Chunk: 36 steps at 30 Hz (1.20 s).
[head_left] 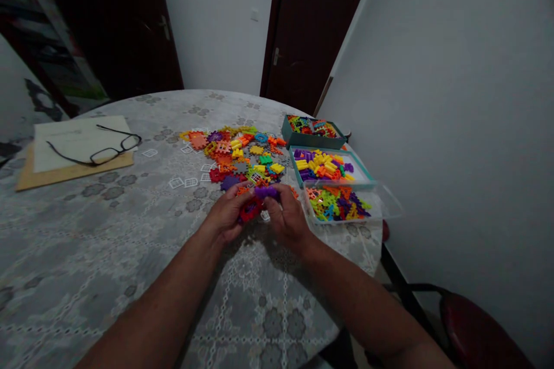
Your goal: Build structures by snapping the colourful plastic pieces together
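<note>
Both hands meet over the near side of the table, just in front of a loose heap of colourful plastic building pieces [240,167]. My left hand [225,212] is closed around a red building piece [249,211], partly hidden by the fingers. My right hand [289,214] pinches a purple building piece [266,192] against the top of the red one. The two pieces touch; whether they are joined I cannot tell. Close to the left fingers lies a dark purple toothed piece [231,183].
Right of the heap stand a dark green box [315,140], a teal-edged tray [357,166] and a clear plastic tray [381,200], all holding plastic pieces. Glasses [106,154] rest on paper and a brown folder [26,176] at the left. A red chair [480,328] stands at lower right.
</note>
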Tool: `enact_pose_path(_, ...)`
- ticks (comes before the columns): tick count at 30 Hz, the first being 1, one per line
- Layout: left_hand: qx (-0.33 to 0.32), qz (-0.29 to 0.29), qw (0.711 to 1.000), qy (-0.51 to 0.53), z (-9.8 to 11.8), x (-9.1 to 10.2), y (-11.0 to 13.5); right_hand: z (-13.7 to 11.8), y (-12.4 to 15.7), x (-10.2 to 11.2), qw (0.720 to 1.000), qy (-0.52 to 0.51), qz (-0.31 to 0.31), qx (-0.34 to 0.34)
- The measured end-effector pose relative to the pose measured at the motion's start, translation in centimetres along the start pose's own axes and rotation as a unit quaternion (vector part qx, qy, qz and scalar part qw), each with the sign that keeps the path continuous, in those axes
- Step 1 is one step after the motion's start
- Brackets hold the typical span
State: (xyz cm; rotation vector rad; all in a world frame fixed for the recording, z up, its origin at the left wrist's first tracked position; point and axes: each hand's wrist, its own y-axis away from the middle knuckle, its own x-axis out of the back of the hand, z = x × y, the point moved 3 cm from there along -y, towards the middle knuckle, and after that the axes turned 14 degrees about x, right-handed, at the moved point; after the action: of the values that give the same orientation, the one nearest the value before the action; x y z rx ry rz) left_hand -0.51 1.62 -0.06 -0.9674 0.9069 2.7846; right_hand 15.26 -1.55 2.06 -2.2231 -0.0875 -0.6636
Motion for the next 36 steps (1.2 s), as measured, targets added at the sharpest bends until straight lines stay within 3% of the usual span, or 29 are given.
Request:
enact_pose_path(3, 0.003, -0.002, 1.000, 0.001, 0.2, -0.1, 0.1, 0.8, -1.2, 2.3, 0.998, -0.005, 0.026, -0.049)
enact_pose_path(6, 0.009, 0.020, 1.000, -0.001, 0.5, 0.1, 0.1, 2.7, -3.1, 6.9, 0.990, 0.086, 0.025, -0.105)
enact_pose_path(9, 0.008, 0.035, 0.999, -0.008, 0.7, 0.2, 0.0, 5.7, -4.6, 12.7, 0.955, 0.234, 0.050, -0.173)
enact_pose_path(12, 0.010, 0.037, 0.999, -0.017, 0.7, 0.0, 0.2, 9.2, -4.7, 17.3, 0.915, 0.308, 0.079, -0.249)
enact_pose_path(16, 0.023, 0.042, 0.998, -0.032, 0.6, -0.4, 0.7, 12.2, -3.5, 19.6, 0.878, 0.356, 0.114, -0.299)
enact_pose_path(19, 0.024, 0.044, 0.998, -0.034, 0.6, -0.6, 0.8, 12.1, -2.7, 18.7, 0.887, 0.353, 0.117, -0.275)
enact_pose_path(23, 0.021, 0.036, 0.998, -0.041, 0.5, -0.5, 0.7, 9.1, -2.9, 15.2, 0.932, 0.285, 0.118, -0.190)
enact_pose_path(25, 0.024, 0.033, 0.998, -0.046, 0.4, -0.5, 0.6, 7.0, -3.3, 12.5, 0.960, 0.225, 0.090, -0.138)
enact_pose_path(28, 0.022, 0.030, 0.998, -0.054, 0.4, -0.5, 0.7, 3.9, -3.4, 8.0, 0.992, 0.113, -0.009, -0.047)
enact_pose_path(32, -0.005, 0.016, 0.999, -0.050, 0.3, -0.6, 1.0, 1.1, -2.3, 3.5, 0.994, 0.002, -0.110, 0.009)
enact_pose_path(36, -0.023, -0.014, 0.998, -0.058, -0.2, -0.4, 0.5, 0.2, -1.3, 1.9, 0.988, -0.042, -0.149, 0.020)
